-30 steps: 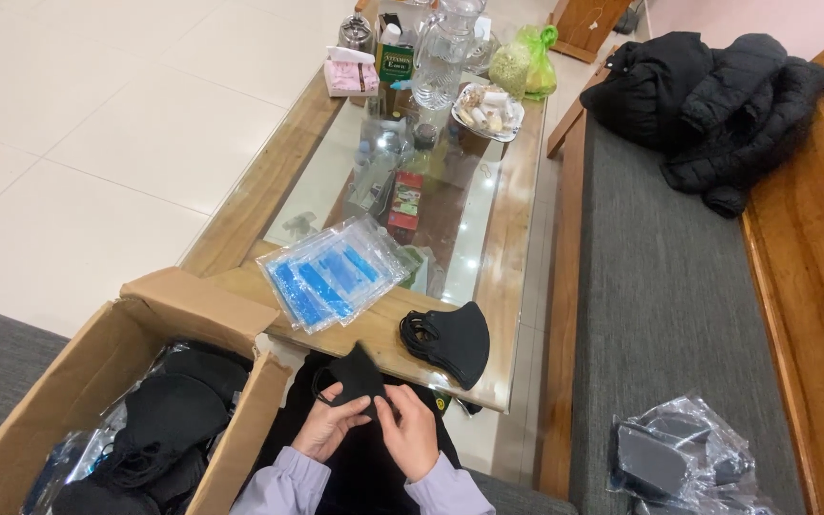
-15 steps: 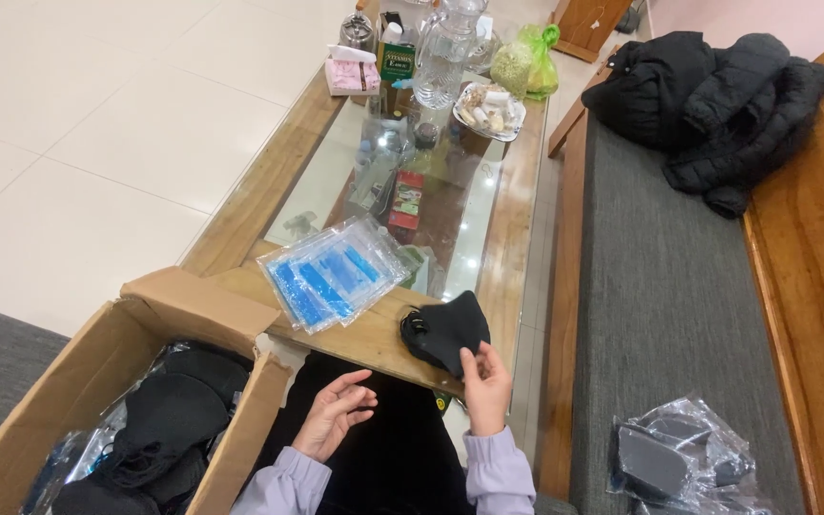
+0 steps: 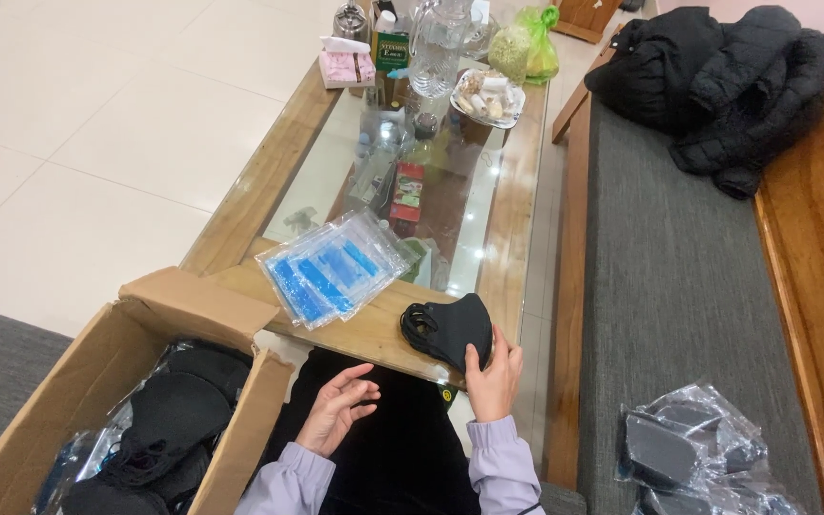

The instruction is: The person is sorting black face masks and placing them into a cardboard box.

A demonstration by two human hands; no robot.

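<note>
Right hand gripping a black mask on the near table edge; left hand open, empty. Blue packets stacked left (unfilled, seemingly). Box full of masks.

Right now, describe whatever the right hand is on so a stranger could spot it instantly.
Start at the long glass-topped wooden coffee table and go to its near wooden end. There the right hand rests on a small stack of black face masks, loose and unwrapped, unlike the clear packets with blue inserts beside it.
</note>
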